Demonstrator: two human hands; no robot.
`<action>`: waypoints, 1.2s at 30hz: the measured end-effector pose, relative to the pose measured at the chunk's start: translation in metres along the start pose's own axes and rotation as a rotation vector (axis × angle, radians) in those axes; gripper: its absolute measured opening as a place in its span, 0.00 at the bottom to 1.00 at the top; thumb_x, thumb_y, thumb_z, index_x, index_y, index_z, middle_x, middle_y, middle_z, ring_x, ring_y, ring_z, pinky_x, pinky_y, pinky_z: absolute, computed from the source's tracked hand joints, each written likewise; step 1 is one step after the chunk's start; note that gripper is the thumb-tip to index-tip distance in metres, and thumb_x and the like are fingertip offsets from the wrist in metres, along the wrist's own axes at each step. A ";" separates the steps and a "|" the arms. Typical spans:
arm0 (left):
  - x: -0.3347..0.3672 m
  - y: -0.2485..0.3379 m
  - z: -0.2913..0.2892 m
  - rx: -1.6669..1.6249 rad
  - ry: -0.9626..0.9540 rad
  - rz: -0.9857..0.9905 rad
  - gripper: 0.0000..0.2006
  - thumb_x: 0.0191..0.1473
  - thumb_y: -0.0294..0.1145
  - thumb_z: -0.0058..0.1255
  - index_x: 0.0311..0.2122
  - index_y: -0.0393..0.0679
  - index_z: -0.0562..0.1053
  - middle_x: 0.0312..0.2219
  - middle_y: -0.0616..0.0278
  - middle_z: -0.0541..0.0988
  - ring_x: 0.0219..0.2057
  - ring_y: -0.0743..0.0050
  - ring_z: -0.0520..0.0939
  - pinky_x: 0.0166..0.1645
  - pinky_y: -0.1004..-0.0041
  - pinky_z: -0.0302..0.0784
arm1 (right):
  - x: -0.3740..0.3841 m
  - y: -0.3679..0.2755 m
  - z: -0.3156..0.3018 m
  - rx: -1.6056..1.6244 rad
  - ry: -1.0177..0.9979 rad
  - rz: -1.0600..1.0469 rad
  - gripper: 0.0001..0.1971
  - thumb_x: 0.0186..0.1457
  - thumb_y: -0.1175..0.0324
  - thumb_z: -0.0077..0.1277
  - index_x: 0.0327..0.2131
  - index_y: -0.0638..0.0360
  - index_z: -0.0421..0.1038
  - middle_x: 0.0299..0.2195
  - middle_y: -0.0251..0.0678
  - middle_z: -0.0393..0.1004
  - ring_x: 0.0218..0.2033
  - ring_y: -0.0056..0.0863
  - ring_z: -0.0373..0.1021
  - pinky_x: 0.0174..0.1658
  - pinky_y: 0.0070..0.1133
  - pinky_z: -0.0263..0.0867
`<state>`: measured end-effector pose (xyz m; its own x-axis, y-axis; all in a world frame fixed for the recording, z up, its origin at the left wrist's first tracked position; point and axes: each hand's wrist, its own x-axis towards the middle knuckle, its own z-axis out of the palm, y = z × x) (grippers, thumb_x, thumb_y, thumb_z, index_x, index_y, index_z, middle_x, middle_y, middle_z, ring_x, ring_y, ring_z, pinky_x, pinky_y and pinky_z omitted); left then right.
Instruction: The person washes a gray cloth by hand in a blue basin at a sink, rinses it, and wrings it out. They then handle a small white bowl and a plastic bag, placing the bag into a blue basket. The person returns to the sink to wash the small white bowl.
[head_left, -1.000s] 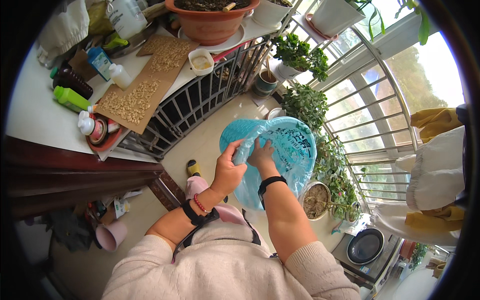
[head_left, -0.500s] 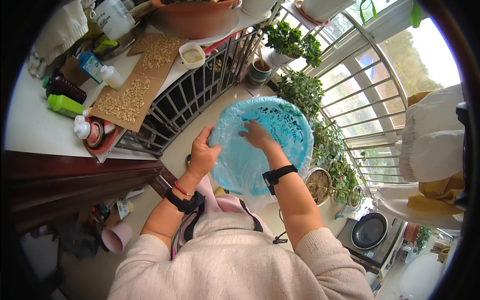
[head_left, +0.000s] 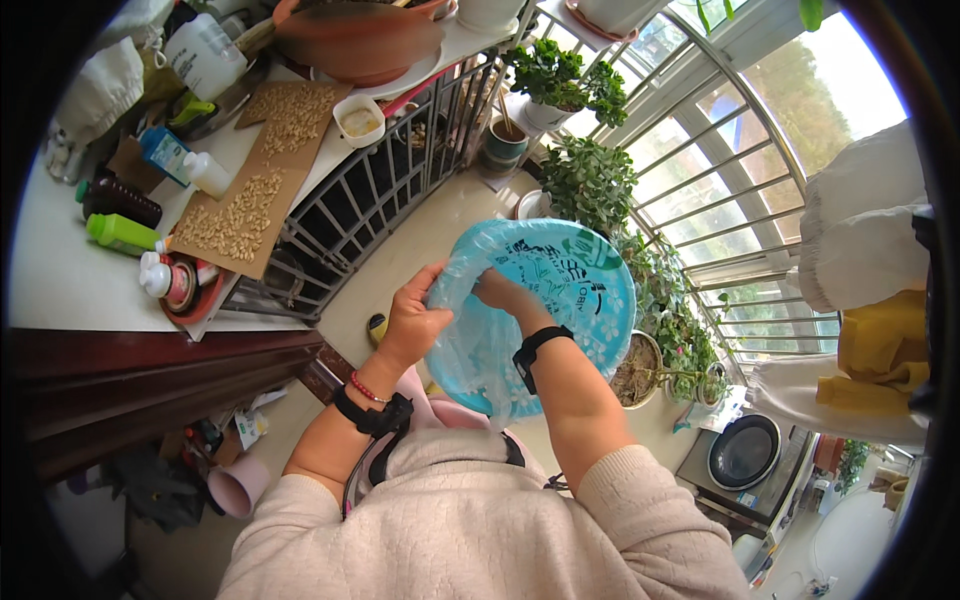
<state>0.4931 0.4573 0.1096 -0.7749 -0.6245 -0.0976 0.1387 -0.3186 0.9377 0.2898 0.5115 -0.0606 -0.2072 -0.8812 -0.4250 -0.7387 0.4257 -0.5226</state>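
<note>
A round blue basin (head_left: 600, 330) with pale flower shapes is tilted in front of me. Clear plastic film with dark print, apparently a bag (head_left: 470, 350), lies loosely over its left side and hangs below its near edge. My left hand (head_left: 412, 318) is closed on the basin's left rim, film caught under the thumb. Inside the basin, close to the left rim, is my right hand (head_left: 505, 295); its fingers are partly covered by film, and whether they grip it is unclear.
At left, a white counter (head_left: 70, 285) holds cardboard (head_left: 285, 150) spread with pale seeds or nuts, bottles (head_left: 120, 205) and a white tub (head_left: 359, 120). Metal railing (head_left: 370, 190) runs below it. Potted plants (head_left: 590, 170) line the barred window. A black pan (head_left: 744, 452) sits at lower right.
My right hand has moved left and slightly down toward the left rim, its fingers no longer spread. The film has drawn leftward, baring more of the basin's right side. The basin sits slightly lower.
</note>
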 end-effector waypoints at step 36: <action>0.064 -0.014 -0.022 -0.376 0.459 0.017 0.28 0.40 0.10 0.39 0.52 0.37 0.69 0.37 0.64 0.75 0.33 0.77 0.74 0.35 0.81 0.71 | -0.223 -0.037 -0.157 1.196 0.887 0.099 0.18 0.62 0.62 0.44 0.52 0.58 0.65 0.43 0.36 0.72 0.46 0.24 0.69 0.45 0.25 0.69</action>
<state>0.4554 0.4061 0.0829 -0.4358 -0.8498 -0.2963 0.4232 -0.4841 0.7659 0.2628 0.6601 0.1696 -0.8606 -0.4875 -0.1474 0.1602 0.0157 -0.9870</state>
